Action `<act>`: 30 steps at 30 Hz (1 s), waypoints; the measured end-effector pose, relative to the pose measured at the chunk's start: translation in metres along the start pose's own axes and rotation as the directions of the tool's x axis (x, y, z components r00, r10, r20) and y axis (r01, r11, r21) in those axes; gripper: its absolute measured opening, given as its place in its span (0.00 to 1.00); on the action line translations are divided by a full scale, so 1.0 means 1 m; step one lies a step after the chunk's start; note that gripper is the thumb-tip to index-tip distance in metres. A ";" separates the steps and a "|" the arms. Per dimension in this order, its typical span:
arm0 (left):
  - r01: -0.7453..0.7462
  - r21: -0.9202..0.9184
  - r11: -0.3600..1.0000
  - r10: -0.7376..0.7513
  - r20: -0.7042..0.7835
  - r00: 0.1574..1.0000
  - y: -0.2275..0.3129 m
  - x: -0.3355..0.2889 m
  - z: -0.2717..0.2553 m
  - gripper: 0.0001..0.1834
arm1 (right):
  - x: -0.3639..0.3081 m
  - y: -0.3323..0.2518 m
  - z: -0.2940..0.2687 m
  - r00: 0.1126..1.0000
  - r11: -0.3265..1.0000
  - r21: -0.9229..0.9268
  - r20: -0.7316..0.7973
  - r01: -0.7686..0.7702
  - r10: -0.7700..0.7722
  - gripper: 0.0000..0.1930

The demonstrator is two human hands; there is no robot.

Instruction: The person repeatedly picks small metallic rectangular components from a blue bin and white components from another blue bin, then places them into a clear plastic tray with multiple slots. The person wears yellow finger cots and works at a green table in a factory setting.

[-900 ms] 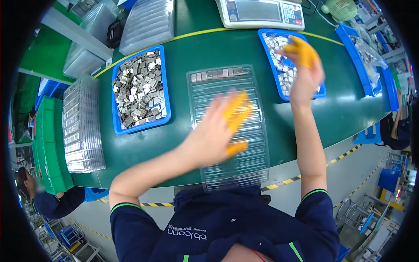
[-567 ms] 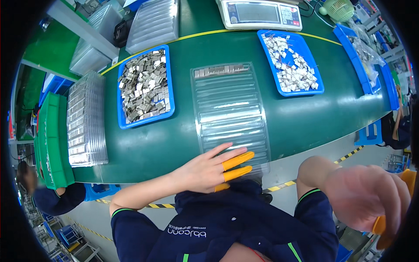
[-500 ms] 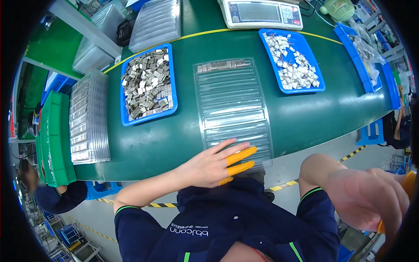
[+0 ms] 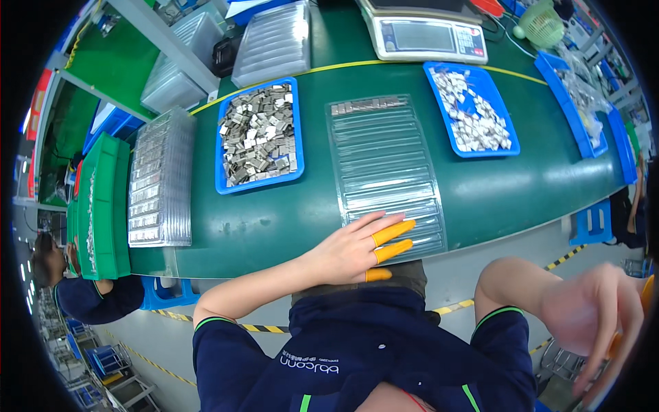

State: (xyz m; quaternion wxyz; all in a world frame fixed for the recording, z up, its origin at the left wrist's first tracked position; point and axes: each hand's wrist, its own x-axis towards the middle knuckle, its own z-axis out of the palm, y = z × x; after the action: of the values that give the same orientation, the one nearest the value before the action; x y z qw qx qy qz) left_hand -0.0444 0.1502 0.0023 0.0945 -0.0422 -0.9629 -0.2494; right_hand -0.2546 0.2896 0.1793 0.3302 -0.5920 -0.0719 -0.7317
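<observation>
My left hand lies spread over the near end of a clear ribbed plastic tray, with orange finger cots on several fingers. A row of small grey metal pieces fills the tray's far slot; its other slots look bare. My right hand is raised near the right rim of the view, away from the table. It is blurred, with its fingers bent but apart and orange cots showing; nothing can be seen in it. Left of the tray, a blue bin holds many grey metal pieces.
A blue bin of small white parts stands right of the tray. Behind it is a digital scale. Stacked clear trays and a green bin stand at the left. A person sits beyond them; blue bins line the right.
The whole view has shifted slightly, so the table things appear further right. My left hand stays on the tray. My right hand remains raised, its fingers now stretched further downward.
</observation>
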 end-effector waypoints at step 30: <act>0.869 0.303 0.392 -0.464 -0.750 0.471 -0.107 -0.073 -0.092 0.13 | -0.085 0.063 -0.233 0.692 -0.572 -0.616 -0.713 -0.541 0.114 0.11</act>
State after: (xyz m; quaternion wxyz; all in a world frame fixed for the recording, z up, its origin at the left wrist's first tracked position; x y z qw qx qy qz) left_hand 0.0279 0.0098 0.0156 0.2604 0.4820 -0.8317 0.0897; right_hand -0.4028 0.1593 0.0165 -0.0508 -0.4579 0.8204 -0.3385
